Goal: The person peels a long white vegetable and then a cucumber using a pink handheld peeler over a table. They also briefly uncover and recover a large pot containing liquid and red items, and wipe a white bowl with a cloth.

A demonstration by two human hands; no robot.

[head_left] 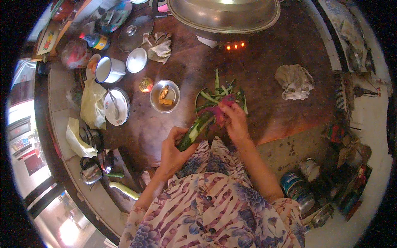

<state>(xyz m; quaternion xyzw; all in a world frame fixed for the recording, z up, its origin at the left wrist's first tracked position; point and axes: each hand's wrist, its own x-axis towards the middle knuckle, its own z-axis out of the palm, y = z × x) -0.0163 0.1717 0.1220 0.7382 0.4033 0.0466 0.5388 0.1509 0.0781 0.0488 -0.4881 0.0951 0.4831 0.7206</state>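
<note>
My left hand grips the lower end of a dark green cucumber, which slants up and away over the table's near edge. A pale strip shows where some of its skin is off. In my right hand is a blurred magenta tool, probably a peeler, held against the cucumber's upper part. Beyond it, several green peel strips lie heaped, apparently on a plate or in a shallow bowl that they and my right hand largely hide. The tool's blade cannot be made out.
Left of the peels stands a metal bowl with orange-brown pieces. Stacked plates, an enamel mug and a bottle are farther left. A large metal pan is at the back, a crumpled cloth at right.
</note>
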